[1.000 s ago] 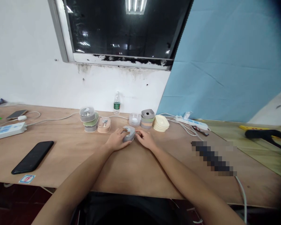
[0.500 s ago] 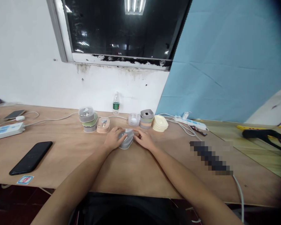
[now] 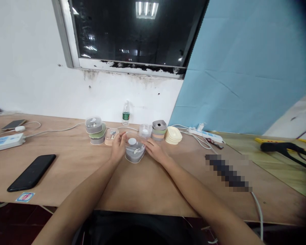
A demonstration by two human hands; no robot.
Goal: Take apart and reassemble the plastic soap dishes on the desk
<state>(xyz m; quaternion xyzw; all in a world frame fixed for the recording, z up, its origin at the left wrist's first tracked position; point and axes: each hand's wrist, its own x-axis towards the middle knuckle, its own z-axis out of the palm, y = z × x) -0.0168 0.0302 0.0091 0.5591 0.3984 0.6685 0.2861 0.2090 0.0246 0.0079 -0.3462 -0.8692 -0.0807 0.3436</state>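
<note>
Can't trace the full outline of the clear lid [image 3: 133, 141]: see-through, blending into whatever sits behind. Can pick out a white disc on its face. Appears tipped up above and behind the gray box [image 3: 134, 156], which sits on the tabletop [image 3: 148, 190] between both hands. Can make out a pale utensil in the box, but not its exact shape.

Pinching lid's left edge with left hand [image 3: 119, 144]: raised, back of hand outward, thumb mostly hidden. Partly covering the peach box [image 3: 109, 136] just behind that hand. Reaching in from the right with right hand [image 3: 155, 149]: lower, fingers extended and bunched at lid's right edge. Can't tell whether gripping or only touching; fingertips lost against clear plastic. Both forearms angled inward, cut off at bottom of view.

Further left: lidded stack [image 3: 94, 127], gray over green over gray. Behind the lid: clear plastic pieces [image 3: 145, 130], count unreadable. Right of those: gray, green and peach stack [image 3: 159, 131], then cream stack [image 3: 173, 135]. Back by the wall: green-labelled bottle [image 3: 125, 116]. Can't identify the dark object [image 3: 226, 173] on the right, pixelated out.
</note>
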